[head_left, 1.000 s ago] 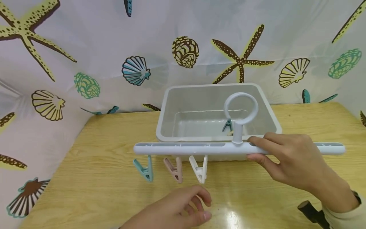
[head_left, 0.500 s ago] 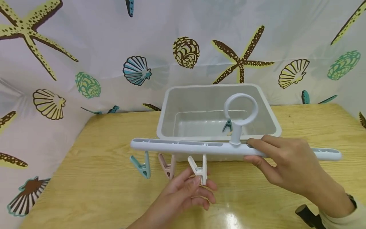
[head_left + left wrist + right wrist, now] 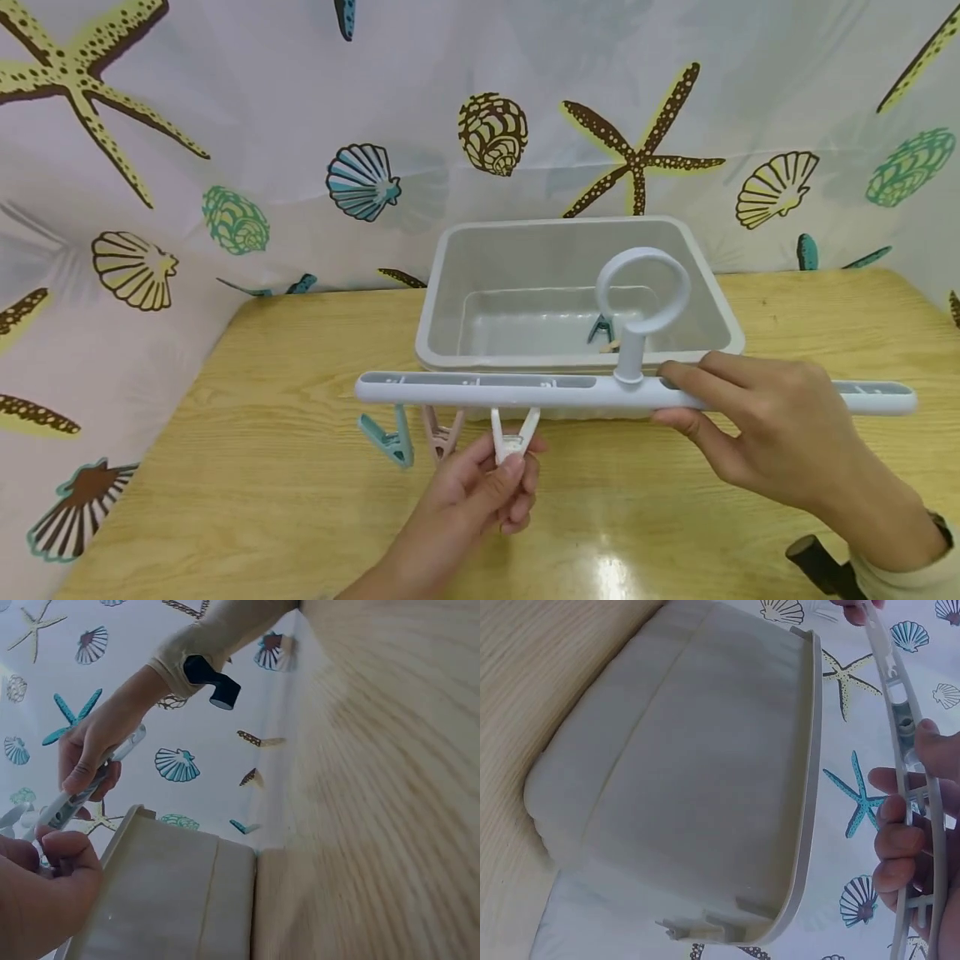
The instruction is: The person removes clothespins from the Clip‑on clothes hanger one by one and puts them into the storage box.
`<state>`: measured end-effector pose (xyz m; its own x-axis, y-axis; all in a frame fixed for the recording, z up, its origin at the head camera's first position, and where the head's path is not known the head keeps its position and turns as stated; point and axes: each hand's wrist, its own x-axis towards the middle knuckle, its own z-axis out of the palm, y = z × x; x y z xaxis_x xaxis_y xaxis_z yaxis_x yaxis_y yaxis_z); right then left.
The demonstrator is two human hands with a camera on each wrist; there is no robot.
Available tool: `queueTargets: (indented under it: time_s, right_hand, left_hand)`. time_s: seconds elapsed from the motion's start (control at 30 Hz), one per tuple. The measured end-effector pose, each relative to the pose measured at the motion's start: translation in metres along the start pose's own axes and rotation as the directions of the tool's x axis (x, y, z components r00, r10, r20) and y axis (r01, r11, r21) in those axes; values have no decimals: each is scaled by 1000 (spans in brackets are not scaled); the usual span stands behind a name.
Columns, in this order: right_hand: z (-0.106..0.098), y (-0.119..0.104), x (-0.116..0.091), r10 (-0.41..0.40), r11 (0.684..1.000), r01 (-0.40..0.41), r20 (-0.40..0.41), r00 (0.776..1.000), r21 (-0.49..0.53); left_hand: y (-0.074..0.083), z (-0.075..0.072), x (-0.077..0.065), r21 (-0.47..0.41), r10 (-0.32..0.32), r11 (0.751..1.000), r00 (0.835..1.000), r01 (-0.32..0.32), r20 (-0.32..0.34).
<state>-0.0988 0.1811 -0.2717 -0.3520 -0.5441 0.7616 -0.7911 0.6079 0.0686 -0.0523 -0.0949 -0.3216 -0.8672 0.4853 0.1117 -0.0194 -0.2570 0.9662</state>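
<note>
In the head view, my left hand pinches the white clip between thumb and fingers, low on its body, with its two legs pointing up in a V to the underside of the hanger. My right hand grips the hanger's bar just right of its short neck, thumb below and fingers above. The bar lies nearly level across my view, and its ring stands up in front of the tub. To the left of the white clip, a pink clip and then a teal clip hang under the same bar; my left hand partly covers the pink one. The tub sits on the worktop, and inside it lies a dark green clip, partly hidden. Behind is a cloth printed with shells and starfish.

In the left wrist view, my left thumb and fingers are curled close together at the bar; the white clip is hard to make out there. Beyond, my right hand holds the bar, well above the worktop, near the tub's outer wall.

In the right wrist view, my right fingers wrap round the slotted bar, beside the tub's rim and apart from it. A few left fingertips show at the top edge, by the bar.
</note>
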Motion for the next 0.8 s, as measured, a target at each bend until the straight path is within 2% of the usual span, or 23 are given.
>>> queueTargets:
  time_s: [0.03, 0.07, 0.1, 0.13, 0.2, 0.33, 0.43, 0.5, 0.53, 0.63, 0.8]
  right_hand:
    - [0, 0, 0, -6, 1000, 6, -2, 1000, 3]
    - [-1, 0, 1, -15, 1000, 15, -10, 1000, 1]
    - [0, -1, 1, -24, 1000, 24, -20, 1000, -1]
    - [0, -2, 1, -35, 999, 35, -31, 999, -4]
    - [1, -4, 3, -61, 998, 60, -58, 996, -13]
    - [2, -8, 5, -86, 996, 83, -86, 993, -34]
    - [2, -10, 5, -90, 995, 86, -94, 992, -46]
    - [3, -11, 5, -97, 994, 92, -99, 990, -54]
    - [3, -11, 5, -101, 994, 96, -103, 990, -53]
    - [5, -13, 5, -102, 994, 98, -106, 989, -45]
    - [8, -20, 0, -57, 998, 58, -68, 996, 1]
  left_hand:
    - [-1, 1, 0, 98, 64, 993, 998, -61, -23]
    - [-2, 1, -1, 193, 132, 974, 990, -121, -44]
    - [-4, 2, -1, 285, 207, 941, 977, -182, -60]
    - [-6, 2, 0, 368, 283, 899, 956, -239, -71]
    - [-10, 1, 1, 499, 428, 796, 901, -343, -63]
    - [-16, -3, 4, 672, 615, 590, 789, -447, -15]
    - [-17, -7, 7, 762, 697, 444, 716, -471, 37]
    - [-17, -9, 8, 809, 733, 361, 677, -464, 62]
    - [-17, -11, 9, 831, 754, 313, 652, -460, 77]
    - [-17, -14, 10, 882, 800, 199, 590, -427, 106]
    - [-15, -20, 13, 927, 866, -6, 462, -375, 192]
